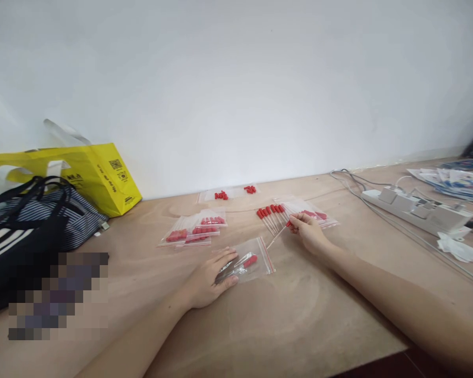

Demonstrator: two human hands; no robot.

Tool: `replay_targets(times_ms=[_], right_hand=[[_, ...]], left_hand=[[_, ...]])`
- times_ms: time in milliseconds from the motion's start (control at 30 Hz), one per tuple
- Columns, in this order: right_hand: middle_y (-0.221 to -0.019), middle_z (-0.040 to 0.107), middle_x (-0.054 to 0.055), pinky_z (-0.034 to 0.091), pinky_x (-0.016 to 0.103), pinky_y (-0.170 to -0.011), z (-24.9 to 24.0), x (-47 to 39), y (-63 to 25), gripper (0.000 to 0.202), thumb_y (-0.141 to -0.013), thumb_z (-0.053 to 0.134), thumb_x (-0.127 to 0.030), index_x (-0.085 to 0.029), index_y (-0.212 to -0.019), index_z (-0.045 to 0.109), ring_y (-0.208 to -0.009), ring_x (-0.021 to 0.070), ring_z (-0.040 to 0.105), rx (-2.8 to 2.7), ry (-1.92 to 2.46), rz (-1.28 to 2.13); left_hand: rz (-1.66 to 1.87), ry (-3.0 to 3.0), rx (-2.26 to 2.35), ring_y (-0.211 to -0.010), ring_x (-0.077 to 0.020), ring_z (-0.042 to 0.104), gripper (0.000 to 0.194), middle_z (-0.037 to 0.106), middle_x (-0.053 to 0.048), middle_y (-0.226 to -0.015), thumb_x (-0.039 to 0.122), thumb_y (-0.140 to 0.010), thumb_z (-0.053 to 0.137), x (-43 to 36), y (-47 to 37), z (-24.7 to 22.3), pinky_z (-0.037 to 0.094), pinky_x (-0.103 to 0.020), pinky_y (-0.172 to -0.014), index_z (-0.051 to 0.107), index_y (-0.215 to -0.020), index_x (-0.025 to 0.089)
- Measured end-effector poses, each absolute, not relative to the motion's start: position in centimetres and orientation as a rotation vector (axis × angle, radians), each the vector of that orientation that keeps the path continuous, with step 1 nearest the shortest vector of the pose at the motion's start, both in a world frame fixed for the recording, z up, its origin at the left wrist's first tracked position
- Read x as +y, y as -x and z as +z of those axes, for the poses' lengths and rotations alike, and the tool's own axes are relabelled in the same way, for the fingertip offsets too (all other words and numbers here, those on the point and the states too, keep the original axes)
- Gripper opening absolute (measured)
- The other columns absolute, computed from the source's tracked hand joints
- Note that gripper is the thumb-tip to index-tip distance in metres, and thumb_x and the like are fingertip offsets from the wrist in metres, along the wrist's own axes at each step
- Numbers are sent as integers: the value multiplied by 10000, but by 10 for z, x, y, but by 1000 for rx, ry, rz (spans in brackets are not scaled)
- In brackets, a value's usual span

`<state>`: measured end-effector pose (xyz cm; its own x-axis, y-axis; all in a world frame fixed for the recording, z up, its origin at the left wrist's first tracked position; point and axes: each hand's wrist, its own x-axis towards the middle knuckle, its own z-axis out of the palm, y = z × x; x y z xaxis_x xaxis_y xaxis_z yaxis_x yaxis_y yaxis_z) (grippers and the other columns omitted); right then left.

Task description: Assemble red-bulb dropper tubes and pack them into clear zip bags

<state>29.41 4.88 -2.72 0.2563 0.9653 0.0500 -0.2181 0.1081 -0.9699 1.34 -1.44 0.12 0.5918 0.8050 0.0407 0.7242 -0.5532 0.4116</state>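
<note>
My left hand [211, 278] rests on the table, its thumb and fingers about the closed end of a clear zip-lock bag [262, 268]. Inside this bag lies a dropper with a red bulb [250, 261]. Pinched by its red end in my right hand [309, 231] is another dropper [278, 239], its thin stem slanting down left to the bag's mouth. Several more red-bulbed droppers [270, 211] lie fanned out side by side just beyond my right fingers. Behind that hand are clear bags [327, 220] with red pieces showing through.
Filled zip-lock bags [197, 228] overlap at centre left. Loose red bulbs [221, 195] lie on clear plastic by the wall. A yellow bag [102, 178] and a dark striped bag [79, 220] stand left. To the right are a power strip [413, 210], cables and a crumpled tissue [461, 248].
</note>
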Motion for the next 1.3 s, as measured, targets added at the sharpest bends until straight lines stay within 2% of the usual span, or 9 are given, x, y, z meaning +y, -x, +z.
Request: replay_targets(times_ms=[233,433,533,667,933,1000,1067,1167,1300], right_hand=[[-599,577,-9,476,272,-566,-32,29,-261,298,-568,683,-376,-188,-694,490,-544,121,556,-915,1035,1235],[-605,598,-25,487,249,-605,-29,20,-249,355,-544,718,-344,-181,-737,468,-554,99,578,-957,975,1337],[-586,601,-23,462,213,-510,-29,20,-243,330,-560,703,-351,-164,-729,489,-496,83,555,-1110,988,1383],[-513,563,-55,323,170,-350,-31,20,-237,279,-596,662,-362,-156,-740,542,-329,42,412,-1381,1039,1411],[-783,652,-7,423,223,-635,-24,24,-242,251,-747,483,-342,-166,-802,653,-689,119,569,-1996,788,1344],[-733,655,2,429,230,-624,-21,33,-248,245,-738,485,-332,-158,-741,658,-682,136,576,-2027,924,1218],[-720,657,7,428,225,-626,-16,47,-255,192,-721,502,-287,-165,-700,650,-679,136,576,-1984,1229,877],[-841,650,31,414,228,-684,-9,71,-260,139,-708,515,-239,-180,-754,632,-771,143,573,-1872,1631,394],[-909,626,107,413,295,-674,-6,95,-255,187,-658,570,-280,-156,-790,615,-840,229,573,-1831,1865,306]], left_hand=[[331,-2460,1284,-1232,-229,311,527,353,-37,-1346,443,-811,432,-16,-14,2,296,-409,-997,316,-1286,249],[323,-2442,1291,-1236,-236,301,545,339,-39,-1354,426,-804,447,-15,-15,3,295,-404,-997,291,-1295,248],[313,-2443,1304,-1239,-236,296,550,333,-48,-1356,426,-807,441,-14,-15,2,295,-402,-999,288,-1297,229],[315,-2457,1319,-1232,-227,311,537,349,-56,-1347,426,-813,426,-14,-16,1,290,-395,-1003,301,-1289,211],[327,-2454,1324,-1220,-224,333,537,360,-54,-1341,433,-812,428,-15,-16,2,303,-386,-997,305,-1290,221],[344,-2457,1321,-1216,-230,338,532,365,-50,-1338,438,-808,435,-15,-15,1,299,-397,-997,318,-1284,234],[357,-2459,1312,-1214,-236,341,533,370,-49,-1335,439,-803,444,-14,-15,0,296,-406,-997,326,-1281,237],[349,-2455,1312,-1217,-237,335,543,365,-58,-1338,439,-801,447,-14,-15,0,290,-412,-999,323,-1284,222],[323,-2448,1318,-1222,-238,325,554,354,-75,-1342,445,-803,440,-14,-15,-1,287,-419,-999,322,-1285,199]])
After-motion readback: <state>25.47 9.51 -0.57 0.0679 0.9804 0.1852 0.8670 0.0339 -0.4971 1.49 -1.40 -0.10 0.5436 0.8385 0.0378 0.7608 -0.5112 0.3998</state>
